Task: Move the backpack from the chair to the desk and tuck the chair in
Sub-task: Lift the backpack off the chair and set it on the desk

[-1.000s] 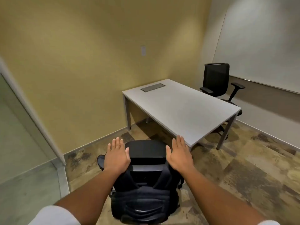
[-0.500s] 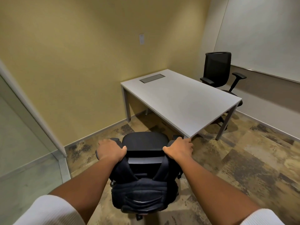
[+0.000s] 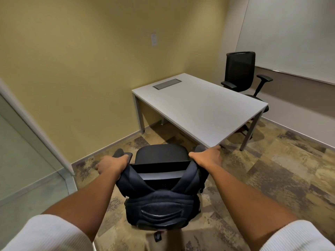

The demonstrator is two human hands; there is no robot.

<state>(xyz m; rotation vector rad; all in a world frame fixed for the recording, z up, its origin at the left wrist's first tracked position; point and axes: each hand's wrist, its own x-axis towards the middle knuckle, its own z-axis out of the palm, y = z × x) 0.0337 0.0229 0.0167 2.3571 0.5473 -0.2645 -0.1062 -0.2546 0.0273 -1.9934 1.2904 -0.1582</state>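
Note:
A black backpack (image 3: 159,207) hangs by its shoulder straps over the backrest of a black office chair (image 3: 161,153) right in front of me. My left hand (image 3: 112,164) is closed on the left strap at the top corner of the backrest. On the other corner, my right hand (image 3: 206,157) is closed around the right strap. The chair stands pulled out from the near corner of a white desk (image 3: 199,109), which has a grey cable cover (image 3: 167,84) at its far end. The chair's left armrest (image 3: 123,153) shows beside my left hand.
A second black office chair (image 3: 239,71) stands behind the desk by the right wall, under a whiteboard (image 3: 290,33). A glass partition with a pale frame (image 3: 36,134) runs along my left. Patterned carpet (image 3: 272,169) lies to the right of the chair.
Both hands were flat and open above the backrest; they have come down and closed on the backpack straps. The view has shifted lower and closer to the chair.

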